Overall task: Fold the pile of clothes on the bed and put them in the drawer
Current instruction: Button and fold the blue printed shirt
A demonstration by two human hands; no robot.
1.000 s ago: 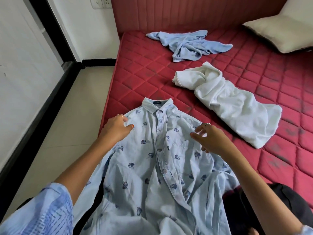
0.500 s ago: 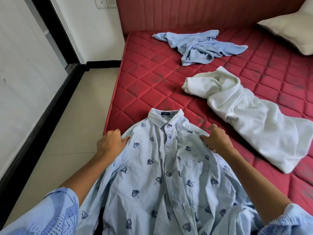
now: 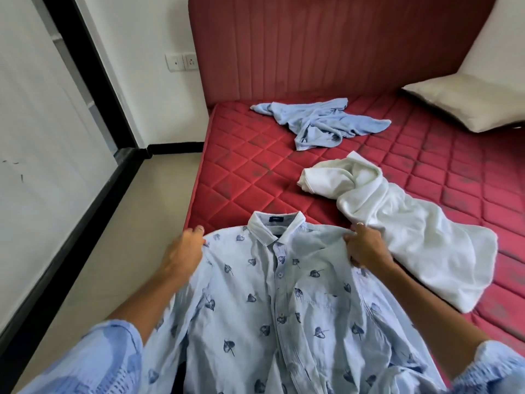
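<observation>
Where fingers (image 3: 350, 237) pinch: shirt (image 3: 255, 302) shoulders

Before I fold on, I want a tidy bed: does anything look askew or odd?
Two garments lie crumpled, unfolded: the plain blue shirt near the headboard and the white garment beside the right hand. The mattress shows dark smudges.

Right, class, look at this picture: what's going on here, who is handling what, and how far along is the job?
A person is holding a light blue leaf-print shirt by its shoulders, left hand at one, right hand pinching the other, at the near edge of the red mattress. It is buttoned, collar away from them, not yet folded. A white garment and a plain blue garment lie crumpled further up the bed, near a pillow. No drawer is in view.
</observation>
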